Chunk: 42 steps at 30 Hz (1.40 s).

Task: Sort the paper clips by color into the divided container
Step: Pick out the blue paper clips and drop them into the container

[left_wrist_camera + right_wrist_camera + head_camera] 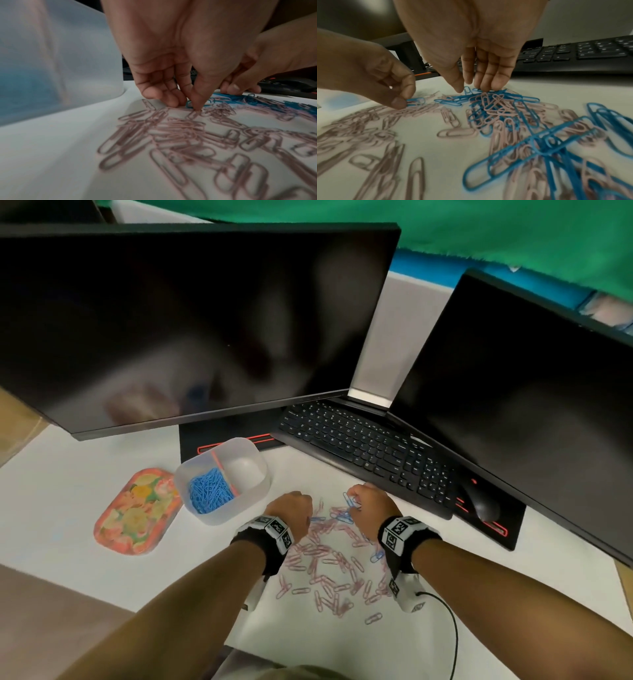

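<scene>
Picking blue clips from the mixed heap [329, 556] on the desk, the left hand [291, 510] pinches one blue clip [416, 101] while the right hand [370, 501] rests straight fingertips [486, 86] on a blue tangle; lifting singly would likely avoid snagging pink ones before the divided container [255, 455].

In the head view the fingertips of both hands are hidden behind their backs. The container [56, 65] is cut off by the left wrist picture's edges. The nearest clips [388, 169] are blurred in both wrist views.
</scene>
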Motion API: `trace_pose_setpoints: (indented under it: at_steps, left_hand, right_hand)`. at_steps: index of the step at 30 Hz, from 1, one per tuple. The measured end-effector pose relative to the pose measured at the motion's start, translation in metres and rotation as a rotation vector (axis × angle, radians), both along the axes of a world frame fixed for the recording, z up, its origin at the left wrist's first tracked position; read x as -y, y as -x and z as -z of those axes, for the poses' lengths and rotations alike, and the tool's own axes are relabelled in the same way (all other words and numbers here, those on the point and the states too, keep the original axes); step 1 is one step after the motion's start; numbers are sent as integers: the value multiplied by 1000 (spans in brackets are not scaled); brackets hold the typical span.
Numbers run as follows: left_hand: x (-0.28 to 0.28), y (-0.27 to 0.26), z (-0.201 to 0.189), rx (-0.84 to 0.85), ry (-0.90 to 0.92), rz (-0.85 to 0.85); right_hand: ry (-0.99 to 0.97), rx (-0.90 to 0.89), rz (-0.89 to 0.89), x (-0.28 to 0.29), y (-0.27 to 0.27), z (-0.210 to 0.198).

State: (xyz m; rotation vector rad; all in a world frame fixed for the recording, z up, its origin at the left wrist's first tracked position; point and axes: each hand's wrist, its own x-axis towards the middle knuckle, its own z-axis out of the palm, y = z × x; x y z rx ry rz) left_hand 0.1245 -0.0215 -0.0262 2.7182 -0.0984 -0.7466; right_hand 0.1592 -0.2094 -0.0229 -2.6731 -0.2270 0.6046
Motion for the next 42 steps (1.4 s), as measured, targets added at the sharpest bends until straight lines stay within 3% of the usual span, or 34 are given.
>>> trace_pose_setpoints:
  at_steps: [5, 13, 15, 19, 22, 26, 37, 42]
  left_hand:
    - [-9, 6, -3, -1, 60, -94]
    - [-15, 9, -13, -19, 377, -320]
    - [-14, 8, -15, -58, 494, -413]
    - [-10, 7, -18, -253, 918, -756]
    - [-7, 7, -19, -279, 1037, -864]
    - [0, 9, -18, -229, 1118, -860]
    - [-1, 15, -19, -135, 1110, -787]
    - [-3, 20, -21, -162, 1160, -856]
  right_hand:
    - [34, 32, -13, -6, -11, 2]
    - [67, -63, 22, -18, -18, 1]
    - [60, -101, 10, -17, -18, 0]
    - [-98, -156, 71, -8, -17, -2]
    - [-261, -251, 178, 3, -18, -7]
    - [-384, -345, 292, 18, -21, -19]
    - [-420, -357, 302, 28, -12, -18]
    - [-445, -376, 307, 26, -10, -16]
